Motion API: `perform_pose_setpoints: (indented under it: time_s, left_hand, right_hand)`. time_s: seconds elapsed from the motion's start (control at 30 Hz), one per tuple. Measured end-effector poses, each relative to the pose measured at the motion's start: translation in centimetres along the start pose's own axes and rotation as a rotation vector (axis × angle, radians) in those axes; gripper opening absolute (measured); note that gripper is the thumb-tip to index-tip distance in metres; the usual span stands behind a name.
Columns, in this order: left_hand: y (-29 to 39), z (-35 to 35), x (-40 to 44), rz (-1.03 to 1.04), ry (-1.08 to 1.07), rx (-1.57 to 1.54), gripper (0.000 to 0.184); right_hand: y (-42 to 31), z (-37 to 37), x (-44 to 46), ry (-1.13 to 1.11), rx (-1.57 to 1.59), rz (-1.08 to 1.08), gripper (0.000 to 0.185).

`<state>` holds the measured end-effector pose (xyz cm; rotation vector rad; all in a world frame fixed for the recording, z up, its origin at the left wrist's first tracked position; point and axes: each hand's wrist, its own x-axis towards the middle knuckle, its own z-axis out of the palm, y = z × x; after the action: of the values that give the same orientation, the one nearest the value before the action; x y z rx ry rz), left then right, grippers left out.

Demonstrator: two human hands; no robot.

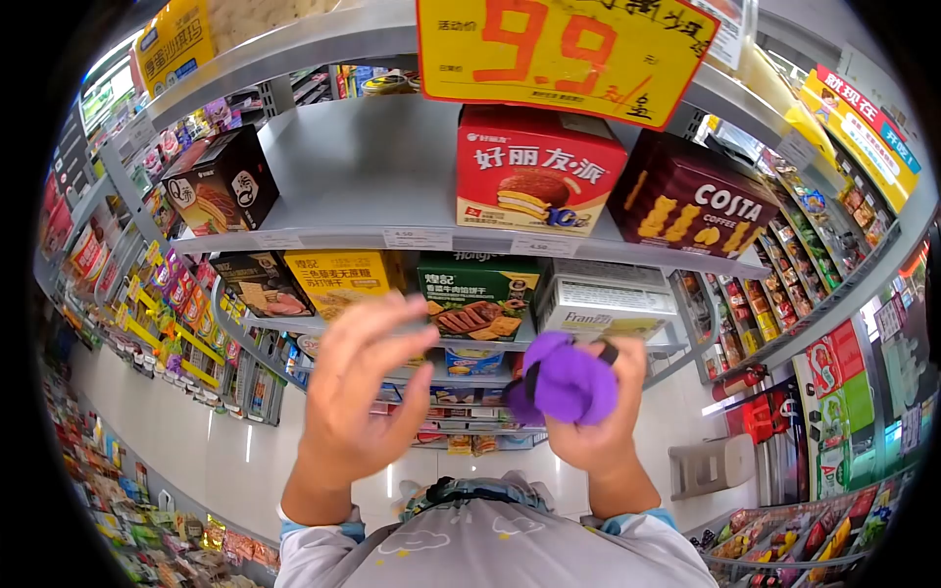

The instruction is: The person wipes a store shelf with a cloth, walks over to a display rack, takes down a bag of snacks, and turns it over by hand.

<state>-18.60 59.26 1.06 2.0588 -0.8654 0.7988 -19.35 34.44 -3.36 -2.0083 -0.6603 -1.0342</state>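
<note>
My right hand [606, 416] is closed around a bunched purple cloth [573, 377] with dark bands, held up in front of the shelf. My left hand [363, 382] is raised with its fingers apart and nothing in it; the fingertips are slightly blurred. Beyond the hands, a green biscuit box [478, 294] and a yellow biscuit box [343, 279] stand on the lower shelf. A white box [610, 299] is behind the purple cloth. On the upper shelf [353, 167] are a red pie box [534, 171], a dark red COSTA box [696, 201] and a dark brown box [221, 181].
A yellow price sign [564, 54] hangs at the top, above the red box. Snack racks [186, 304] line the left aisle, with more shelves [804, 265] on the right. A beige stool [711, 465] stands on the floor at right.
</note>
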Motion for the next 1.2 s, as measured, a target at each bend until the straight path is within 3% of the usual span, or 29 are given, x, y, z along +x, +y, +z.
perform_pose_setpoints:
  time_s: [0.07, 0.2, 0.27, 0.5, 0.7, 0.9, 0.97, 1.2]
  left_hand:
    - [0.5, 0.0, 2.0, 0.045, 0.129, 0.312, 0.038]
    - [-0.5, 0.1, 3.9, 0.089, 0.103, 0.582, 0.048]
    - [-1.2, 0.7, 4.3, 0.052, 0.091, 0.590, 0.050]
    - [-1.8, 1.8, 4.3, 0.024, 0.126, 0.661, 0.054]
    - [-2.6, 2.9, 4.3, 0.029, 0.162, 0.736, 0.051]
    - [-2.5, 3.5, 4.5, 0.004, 0.175, 0.759, 0.051]
    - [-2.6, 3.5, 4.6, 0.005, 0.175, 0.756, 0.051]
    - [-2.4, 3.5, 4.5, -0.001, 0.176, 0.765, 0.051]
  right_hand:
    - [-0.6, -1.0, 1.7, 0.030, -0.100, -0.023, 0.049]
    - [0.0, -2.6, 2.9, 0.135, -0.080, 0.044, 0.038]
    - [0.6, -2.6, 3.1, 0.244, -0.238, 0.090, 0.029]
    - [3.4, -2.4, 3.7, 0.606, -0.401, 0.167, 0.030]
    - [4.0, -1.4, 4.5, 0.503, -0.570, 0.297, 0.032]
    - [2.7, 0.2, 4.8, 0.463, -0.514, 0.258, 0.035]
    - [2.7, 0.7, 4.8, 0.403, -0.481, 0.145, 0.038]
    - [5.9, -3.1, 4.2, 0.538, -0.610, 0.205, 0.036]
